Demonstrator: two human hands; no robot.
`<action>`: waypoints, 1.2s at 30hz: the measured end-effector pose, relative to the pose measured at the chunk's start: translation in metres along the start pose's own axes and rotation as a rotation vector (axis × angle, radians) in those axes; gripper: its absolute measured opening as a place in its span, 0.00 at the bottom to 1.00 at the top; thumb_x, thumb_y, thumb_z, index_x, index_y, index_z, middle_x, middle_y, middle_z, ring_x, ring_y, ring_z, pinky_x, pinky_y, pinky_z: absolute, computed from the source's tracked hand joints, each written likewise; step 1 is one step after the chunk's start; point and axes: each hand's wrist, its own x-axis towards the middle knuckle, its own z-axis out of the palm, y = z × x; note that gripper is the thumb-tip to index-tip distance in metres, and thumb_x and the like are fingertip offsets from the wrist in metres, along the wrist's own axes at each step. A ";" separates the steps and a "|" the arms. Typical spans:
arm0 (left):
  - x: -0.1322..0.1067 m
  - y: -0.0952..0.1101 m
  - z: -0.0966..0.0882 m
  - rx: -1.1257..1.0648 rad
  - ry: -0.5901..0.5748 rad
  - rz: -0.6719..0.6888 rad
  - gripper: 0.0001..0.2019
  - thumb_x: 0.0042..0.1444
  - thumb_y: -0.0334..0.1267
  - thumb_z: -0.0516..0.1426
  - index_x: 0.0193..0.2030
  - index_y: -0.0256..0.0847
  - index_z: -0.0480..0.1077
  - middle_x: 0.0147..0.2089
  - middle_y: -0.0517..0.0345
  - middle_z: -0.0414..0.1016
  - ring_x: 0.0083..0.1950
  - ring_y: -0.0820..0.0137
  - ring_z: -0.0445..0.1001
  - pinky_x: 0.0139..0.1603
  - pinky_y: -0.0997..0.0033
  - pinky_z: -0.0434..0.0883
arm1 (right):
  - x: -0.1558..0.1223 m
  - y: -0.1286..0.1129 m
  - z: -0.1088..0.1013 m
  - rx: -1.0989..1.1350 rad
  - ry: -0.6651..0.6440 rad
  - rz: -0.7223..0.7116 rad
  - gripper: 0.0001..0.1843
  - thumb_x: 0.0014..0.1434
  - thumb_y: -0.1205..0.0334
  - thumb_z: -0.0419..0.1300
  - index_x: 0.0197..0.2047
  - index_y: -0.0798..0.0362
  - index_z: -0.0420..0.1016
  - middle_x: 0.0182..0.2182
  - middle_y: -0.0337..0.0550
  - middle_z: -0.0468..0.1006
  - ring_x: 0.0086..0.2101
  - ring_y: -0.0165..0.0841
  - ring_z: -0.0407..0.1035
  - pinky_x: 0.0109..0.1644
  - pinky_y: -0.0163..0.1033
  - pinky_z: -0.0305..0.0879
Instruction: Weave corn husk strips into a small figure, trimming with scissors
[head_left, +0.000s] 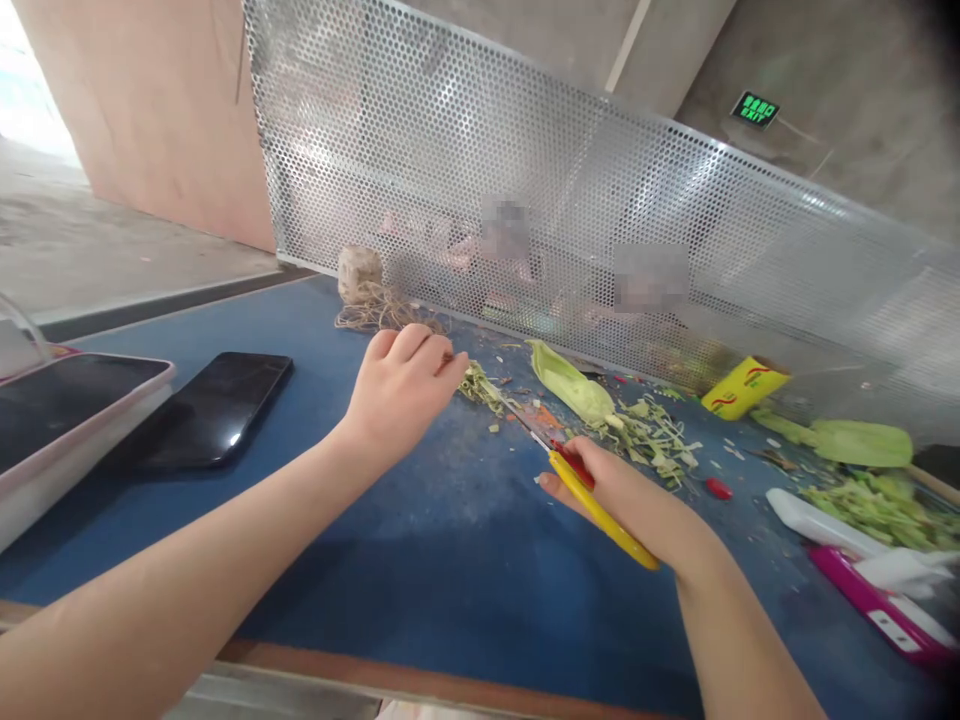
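Note:
My right hand [600, 475] is closed round a pair of scissors [604, 515] with yellow and red on the handles. Their blades point up and left, with the tips by a small heap of shredded green strips [484, 388]. To the left of that heap, my left hand [405, 390] is raised with its fingers curled. A small brownish bit shows between thumb and forefinger, but the fingertips are hidden, so I cannot make out what they hold. Just past the scissors lie a pale green leafy stalk [574, 385] and more cut green strips [656, 435].
A ball of twine [360, 275] with loose strands stands against the perforated metal screen [450, 120]. Left are a black phone [217, 410] and a pink-edged device [82, 400]. Right are a yellow roll [745, 388], a red piece [718, 488], more greens [885, 510] and a magenta-white power strip [874, 605].

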 end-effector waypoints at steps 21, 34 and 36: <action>-0.003 0.012 -0.007 0.016 0.015 0.011 0.12 0.53 0.26 0.49 0.36 0.39 0.72 0.32 0.52 0.70 0.37 0.63 0.64 0.32 0.65 0.64 | -0.011 -0.008 -0.004 0.486 -0.340 0.049 0.27 0.51 0.34 0.44 0.29 0.51 0.62 0.17 0.35 0.66 0.16 0.27 0.61 0.21 0.33 0.60; -0.003 0.013 -0.008 0.030 0.065 0.028 0.12 0.53 0.26 0.50 0.36 0.41 0.73 0.32 0.51 0.72 0.36 0.62 0.65 0.30 0.65 0.62 | -0.011 0.003 -0.003 0.456 -0.331 0.107 0.24 0.50 0.35 0.49 0.30 0.51 0.61 0.15 0.32 0.63 0.14 0.25 0.58 0.21 0.32 0.59; -0.003 0.010 -0.007 0.074 0.069 0.014 0.11 0.53 0.27 0.50 0.36 0.41 0.73 0.32 0.52 0.72 0.37 0.62 0.65 0.30 0.65 0.61 | -0.012 0.002 -0.004 0.458 -0.334 0.118 0.24 0.50 0.36 0.49 0.29 0.51 0.61 0.15 0.33 0.63 0.14 0.25 0.58 0.21 0.32 0.58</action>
